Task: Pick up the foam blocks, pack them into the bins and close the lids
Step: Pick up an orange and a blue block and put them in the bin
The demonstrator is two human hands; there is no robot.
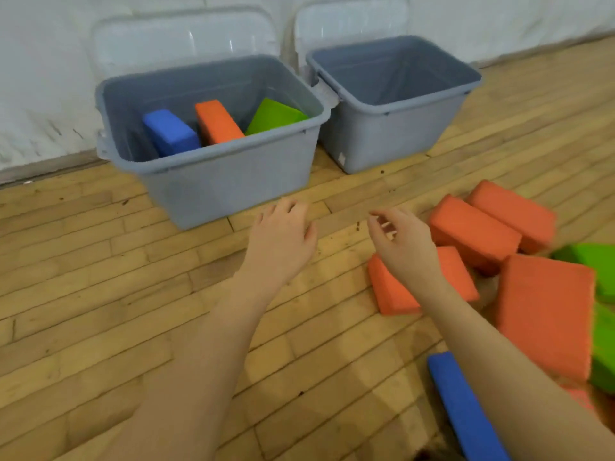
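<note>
Foam blocks are heaped loose on the wooden floor [100, 294] at about four o'clock in the view; the nearest orange block [459, 277] lies directly beneath the right hand [404, 247], partly hidden by that wrist, its long axis running roughly from eight o'clock to two o'clock; the right hand is therefore judged the nearer one, the left hand [281, 241] hanging further off at nine o'clock from the heap. Neither hand holds anything: the right fingers are loosely curled with thumb and forefinger apart, the left fingers are relaxed and slightly bent. Four orange blocks are counted on the floor, one blue block [462, 410] at five o'clock, and green foam [599, 261] at the right edge, its number not to be told. Three blocks already stand in the left bin [233, 181] at eleven o'clock: one blue, one orange, one green; the right bin [382, 138] at one o'clock shows nothing inside. Two bins are counted, and two clear lids [183, 38] are propped open against the white wall [40, 94] behind them.
</note>
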